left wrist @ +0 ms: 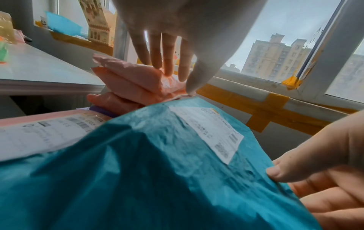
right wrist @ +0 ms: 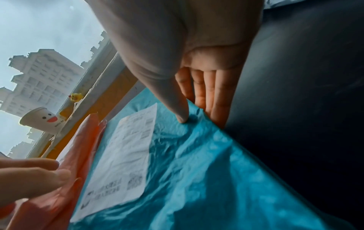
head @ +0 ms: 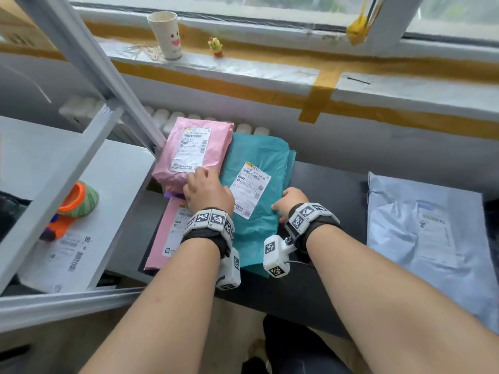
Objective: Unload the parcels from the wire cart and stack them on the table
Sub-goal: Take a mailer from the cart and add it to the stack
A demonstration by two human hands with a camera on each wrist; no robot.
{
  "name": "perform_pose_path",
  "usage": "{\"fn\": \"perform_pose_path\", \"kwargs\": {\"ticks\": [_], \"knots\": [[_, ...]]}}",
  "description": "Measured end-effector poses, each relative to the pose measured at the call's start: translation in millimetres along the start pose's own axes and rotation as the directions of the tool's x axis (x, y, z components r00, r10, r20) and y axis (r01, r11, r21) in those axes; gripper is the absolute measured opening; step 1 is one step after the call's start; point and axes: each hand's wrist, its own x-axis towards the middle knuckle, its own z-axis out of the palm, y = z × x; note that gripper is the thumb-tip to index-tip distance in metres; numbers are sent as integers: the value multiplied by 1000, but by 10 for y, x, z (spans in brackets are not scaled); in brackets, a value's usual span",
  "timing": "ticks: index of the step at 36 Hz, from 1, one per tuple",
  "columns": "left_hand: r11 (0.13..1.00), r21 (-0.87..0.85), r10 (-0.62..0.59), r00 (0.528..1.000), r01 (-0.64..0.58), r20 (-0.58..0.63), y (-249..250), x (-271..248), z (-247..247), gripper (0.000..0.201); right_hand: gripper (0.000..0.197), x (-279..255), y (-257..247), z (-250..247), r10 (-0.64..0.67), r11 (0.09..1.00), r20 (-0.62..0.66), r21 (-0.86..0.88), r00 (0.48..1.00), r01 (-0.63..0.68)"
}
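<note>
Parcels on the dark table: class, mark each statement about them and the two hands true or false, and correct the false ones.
1. The right hand pinches the teal parcel's edge. True.
2. The left hand grips the paper cup. False: the cup stands on the windowsill, and the left hand rests on the pink parcel.
3. The teal parcel's label faces up. True.
4. The pale grey parcel lies on top of the teal one. False: it lies apart, further right on the table.
5. The pink parcel lies left of the teal one. True.
</note>
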Motion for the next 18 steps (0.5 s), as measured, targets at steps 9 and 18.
{"fn": "perform_pose_path", "kwargs": {"ticks": [9, 18], "knots": [[1000, 8, 26, 1000, -26, 12, 10, -26, -20, 33, 13, -88, -74, -59, -9, 989, -4, -149, 1000, 9], [990, -56, 132, 990, -130, 46, 72, -246, -88, 37, 17, -355, -26, -270, -68, 988, -90, -144, 994, 55]]}}
